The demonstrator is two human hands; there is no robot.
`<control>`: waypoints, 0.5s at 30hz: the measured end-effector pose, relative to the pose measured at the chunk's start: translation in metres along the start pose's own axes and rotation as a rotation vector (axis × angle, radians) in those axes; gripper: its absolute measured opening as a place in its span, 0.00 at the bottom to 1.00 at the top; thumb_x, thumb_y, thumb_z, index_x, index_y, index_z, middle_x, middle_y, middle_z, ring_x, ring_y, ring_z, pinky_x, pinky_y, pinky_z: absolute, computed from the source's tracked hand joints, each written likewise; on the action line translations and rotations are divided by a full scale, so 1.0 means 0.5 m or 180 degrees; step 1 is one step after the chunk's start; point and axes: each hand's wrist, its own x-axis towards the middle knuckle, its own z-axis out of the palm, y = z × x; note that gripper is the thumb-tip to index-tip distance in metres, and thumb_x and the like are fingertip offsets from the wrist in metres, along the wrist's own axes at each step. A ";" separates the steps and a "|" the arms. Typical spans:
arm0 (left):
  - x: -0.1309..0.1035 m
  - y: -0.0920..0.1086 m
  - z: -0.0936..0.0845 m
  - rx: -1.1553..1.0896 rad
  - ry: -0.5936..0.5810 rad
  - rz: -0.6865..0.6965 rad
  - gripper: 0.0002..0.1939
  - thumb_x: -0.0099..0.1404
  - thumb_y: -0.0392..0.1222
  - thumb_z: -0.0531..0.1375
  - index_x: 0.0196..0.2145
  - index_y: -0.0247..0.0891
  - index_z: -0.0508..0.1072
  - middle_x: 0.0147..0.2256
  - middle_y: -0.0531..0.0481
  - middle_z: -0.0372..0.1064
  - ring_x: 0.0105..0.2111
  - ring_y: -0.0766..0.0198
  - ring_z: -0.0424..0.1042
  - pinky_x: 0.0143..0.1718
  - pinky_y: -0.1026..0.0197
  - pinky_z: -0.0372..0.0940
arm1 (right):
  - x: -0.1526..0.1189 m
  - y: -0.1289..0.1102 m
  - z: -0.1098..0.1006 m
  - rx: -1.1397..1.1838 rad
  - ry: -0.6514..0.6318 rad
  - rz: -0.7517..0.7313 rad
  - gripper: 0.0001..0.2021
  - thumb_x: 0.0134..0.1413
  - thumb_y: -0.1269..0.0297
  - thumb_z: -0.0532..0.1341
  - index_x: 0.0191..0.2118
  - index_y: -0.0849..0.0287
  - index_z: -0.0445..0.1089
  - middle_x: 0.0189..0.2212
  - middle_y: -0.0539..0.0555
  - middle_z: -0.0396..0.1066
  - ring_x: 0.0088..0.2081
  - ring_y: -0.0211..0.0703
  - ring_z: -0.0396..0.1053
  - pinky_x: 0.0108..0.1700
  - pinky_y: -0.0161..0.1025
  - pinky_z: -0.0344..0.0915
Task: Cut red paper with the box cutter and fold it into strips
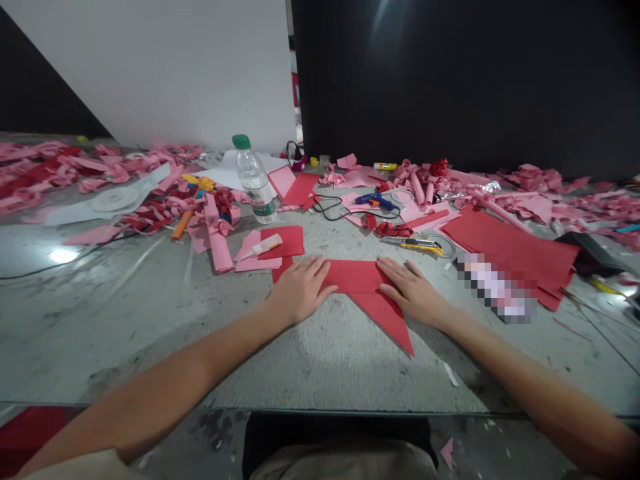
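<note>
A folded sheet of red paper [354, 275] lies on the table in front of me, with a pointed triangular flap sticking out toward me at its lower right. My left hand [300, 287] rests flat on the paper's left part, fingers stretched out. On the right part lies my right hand [409, 287], its fingers also extended and pressing on the paper. Just beyond my left hand, a small white glue bottle [265, 247] sits on pink and red paper squares [293, 241]. Parts of the red paper are hidden under both hands.
A water bottle [255, 180] with a green cap stands behind. A yellow utility knife [420, 245], a blue glue gun [375, 200] and its cable lie beyond my right hand. Red sheets [515, 253] are stacked at right. Pink paper scraps [100, 167] line the back.
</note>
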 end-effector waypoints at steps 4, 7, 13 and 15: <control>0.002 -0.004 -0.014 -0.0221 -0.0091 0.0221 0.44 0.73 0.71 0.61 0.72 0.35 0.69 0.72 0.32 0.66 0.72 0.37 0.66 0.75 0.33 0.58 | -0.011 0.005 -0.008 0.0164 0.0143 -0.0087 0.35 0.76 0.40 0.55 0.80 0.47 0.54 0.79 0.59 0.55 0.79 0.60 0.54 0.80 0.73 0.45; 0.005 -0.006 -0.019 -0.0414 -0.0140 0.0387 0.43 0.72 0.68 0.64 0.73 0.36 0.68 0.72 0.34 0.66 0.72 0.41 0.66 0.74 0.38 0.61 | -0.013 0.008 -0.009 0.0354 0.0272 -0.0246 0.39 0.72 0.40 0.62 0.80 0.47 0.55 0.78 0.60 0.58 0.78 0.63 0.56 0.79 0.74 0.48; 0.014 -0.002 -0.030 -0.0755 0.0009 0.0341 0.36 0.72 0.59 0.67 0.70 0.38 0.71 0.66 0.36 0.73 0.64 0.42 0.72 0.68 0.37 0.64 | 0.008 0.003 -0.011 0.0727 0.0690 -0.0442 0.17 0.73 0.56 0.62 0.61 0.49 0.78 0.61 0.57 0.81 0.65 0.61 0.77 0.72 0.73 0.62; 0.018 -0.001 -0.033 -0.0893 0.0094 0.0216 0.26 0.76 0.54 0.64 0.65 0.40 0.76 0.61 0.39 0.79 0.60 0.45 0.76 0.65 0.39 0.65 | 0.013 -0.006 -0.017 0.0914 0.0854 -0.0467 0.13 0.75 0.59 0.59 0.54 0.49 0.82 0.53 0.56 0.85 0.58 0.57 0.81 0.67 0.66 0.71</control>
